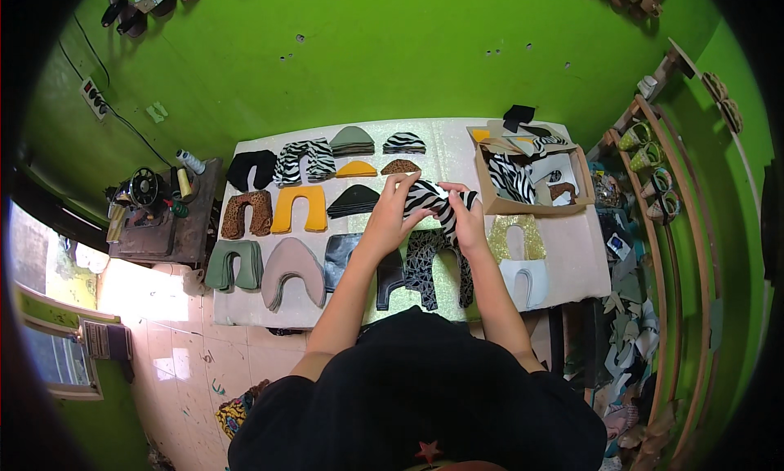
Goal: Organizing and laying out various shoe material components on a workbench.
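Above the middle of the table, my left hand (pixel 389 219) and my right hand (pixel 468 220) both grip zebra-print material (pixel 427 198), black and white, bent between them. Whether it is one piece or several layers, I cannot tell. Just beyond my left fingers lies a small leopard-print half-round stack (pixel 400 166), with a zebra half-round stack (pixel 403 143) behind it. Left of my left hand is a black half-round stack (pixel 354 202). Below my hands rests a black-and-grey patterned U-shaped piece (pixel 421 267), partly hidden by my right arm.
Stacked U-shaped pieces, including green (pixel 221 266), pink (pixel 282 267) and yellow (pixel 287 213), cover the table's left. An open cardboard box (pixel 535 207) of scraps stands back right. A sewing machine (pixel 147 218) is at far left, a wooden rack (pixel 653 251) with sandals at right.
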`<state>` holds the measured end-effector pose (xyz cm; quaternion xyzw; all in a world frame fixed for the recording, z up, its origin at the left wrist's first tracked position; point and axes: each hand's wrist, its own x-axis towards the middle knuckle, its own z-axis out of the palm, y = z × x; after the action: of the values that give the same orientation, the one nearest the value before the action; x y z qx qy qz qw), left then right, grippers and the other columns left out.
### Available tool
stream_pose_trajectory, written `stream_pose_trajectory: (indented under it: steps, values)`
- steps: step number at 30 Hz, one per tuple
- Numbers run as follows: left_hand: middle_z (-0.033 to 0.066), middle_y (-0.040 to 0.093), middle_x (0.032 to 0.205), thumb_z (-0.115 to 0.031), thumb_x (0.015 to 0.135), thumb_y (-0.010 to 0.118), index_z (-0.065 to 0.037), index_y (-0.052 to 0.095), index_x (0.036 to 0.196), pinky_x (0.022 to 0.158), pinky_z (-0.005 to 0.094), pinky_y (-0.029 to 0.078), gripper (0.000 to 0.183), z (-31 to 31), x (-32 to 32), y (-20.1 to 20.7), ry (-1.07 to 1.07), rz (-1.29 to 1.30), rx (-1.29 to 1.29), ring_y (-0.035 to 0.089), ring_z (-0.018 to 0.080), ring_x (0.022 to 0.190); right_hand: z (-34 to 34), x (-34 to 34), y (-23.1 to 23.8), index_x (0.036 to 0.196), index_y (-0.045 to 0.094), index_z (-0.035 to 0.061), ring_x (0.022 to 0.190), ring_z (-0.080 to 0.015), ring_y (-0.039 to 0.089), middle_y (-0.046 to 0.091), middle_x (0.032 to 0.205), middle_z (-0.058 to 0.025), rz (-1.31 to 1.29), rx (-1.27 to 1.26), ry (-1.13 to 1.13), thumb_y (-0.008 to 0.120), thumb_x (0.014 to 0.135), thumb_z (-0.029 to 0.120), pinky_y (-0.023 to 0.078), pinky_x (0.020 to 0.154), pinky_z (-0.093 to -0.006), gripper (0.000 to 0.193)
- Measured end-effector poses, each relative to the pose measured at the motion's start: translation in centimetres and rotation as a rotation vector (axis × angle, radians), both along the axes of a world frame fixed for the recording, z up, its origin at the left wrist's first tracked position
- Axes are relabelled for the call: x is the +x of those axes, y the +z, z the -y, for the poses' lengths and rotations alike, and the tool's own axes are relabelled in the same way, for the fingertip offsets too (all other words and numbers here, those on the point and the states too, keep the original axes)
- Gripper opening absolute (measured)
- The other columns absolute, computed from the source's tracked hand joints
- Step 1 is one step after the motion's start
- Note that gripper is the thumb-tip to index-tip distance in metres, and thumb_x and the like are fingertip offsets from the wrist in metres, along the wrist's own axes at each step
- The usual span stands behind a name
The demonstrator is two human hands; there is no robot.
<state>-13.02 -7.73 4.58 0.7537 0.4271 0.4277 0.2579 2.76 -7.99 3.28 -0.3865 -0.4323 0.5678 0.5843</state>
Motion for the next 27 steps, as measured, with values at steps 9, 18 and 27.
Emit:
stream_pose_trajectory:
  steps: [9,18,27]
  values:
    - [0.0163,0.042,0.102,-0.021,0.080,0.058,-0.002,0.039,0.120,0.085,0.0322,0.038,0.049,0.2,-0.2,-0.2,-0.031,0.055,-0.145,0.047,0.0282,0.094,0.3,-0.4,0.5,0.104,0.053,0.0005,0.069,-0.0106,0.055,0.059,0.082,-0.0061,-0.050,0.047,0.095,0.030,0.093,0.022,0.045,0.063,-0.0241,0.033]
    - [0.0188,0.041,0.107,-0.019,0.079,0.059,-0.001,0.040,0.120,0.089,0.0357,0.036,0.049,0.2,1.3,-0.4,-0.069,0.107,0.028,0.045,0.0338,0.100,-0.6,-2.6,-1.3,0.113,0.046,0.0018,0.097,-0.0167,0.050,0.051,0.104,-0.0085,-0.337,0.104,-0.064,0.019,0.095,0.036,0.038,0.088,-0.0293,0.047]
    - [0.0199,0.039,0.107,-0.017,0.079,0.059,-0.001,0.034,0.126,0.088,0.0358,0.037,0.056,1.1,2.1,-0.2,-0.108,0.080,-0.039,0.045,0.0344,0.099,-0.1,-3.6,-0.8,0.134,0.026,0.0052,0.111,-0.0169,0.042,0.040,0.125,-0.0072,-0.495,0.108,0.114,0.016,0.094,0.045,0.032,0.097,-0.0294,0.057]
